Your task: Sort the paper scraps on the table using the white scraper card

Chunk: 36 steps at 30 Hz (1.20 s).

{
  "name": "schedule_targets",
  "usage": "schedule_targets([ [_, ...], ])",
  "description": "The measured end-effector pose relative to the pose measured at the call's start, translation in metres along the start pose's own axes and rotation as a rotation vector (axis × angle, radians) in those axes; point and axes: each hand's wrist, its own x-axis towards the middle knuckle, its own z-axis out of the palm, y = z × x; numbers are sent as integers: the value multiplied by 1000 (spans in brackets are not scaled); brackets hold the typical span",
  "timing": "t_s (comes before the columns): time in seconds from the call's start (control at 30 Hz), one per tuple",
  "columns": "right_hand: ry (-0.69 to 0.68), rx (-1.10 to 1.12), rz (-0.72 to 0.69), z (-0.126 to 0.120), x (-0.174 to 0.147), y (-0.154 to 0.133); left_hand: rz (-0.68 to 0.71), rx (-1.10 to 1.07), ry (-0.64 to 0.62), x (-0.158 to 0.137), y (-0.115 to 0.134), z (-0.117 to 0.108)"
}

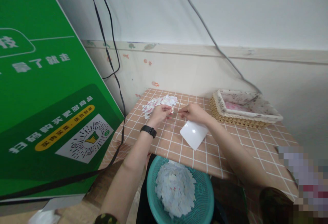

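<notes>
My left hand (161, 114), with a black band on the wrist, is closed in a pinch at the near edge of a pile of small pale scraps (160, 103), which look like paper. A tiny pale bit shows by its fingertips, too small to name. Close by on the right, my right hand (194, 112) has its fingers pressed together, pointing toward the left one. What it grips, if anything, is too small to make out. Under my right wrist lies a shiny white square plate or sheet (194, 135). Below the table's edge, a teal plastic basket (205, 196) holds a large heap of similar scraps (175, 189).
The table (164, 143) has a brown checked cover and stands against the wall. A lined wicker basket (243, 123) sits at its back right. A large green sign (51, 80) rises on the left, with black cables (112, 63) hanging beside it.
</notes>
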Motion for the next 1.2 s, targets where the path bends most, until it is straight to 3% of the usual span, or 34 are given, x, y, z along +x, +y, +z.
schedule_targets([
  [0.1,11,-50,70,0,-1,1,-1,-21,-25,0,2,4],
  [0.33,-81,68,67,-3,-2,1,57,22,-48,5,1,4],
  [0.53,131,159,275,4,3,-6,93,39,-82,3,2,7],
  [0.77,-1,427,268,-1,3,-2,115,55,-91,-1,3,9],
  [1.2,-121,261,218,-3,-1,3,212,201,2,14,-4,13],
])
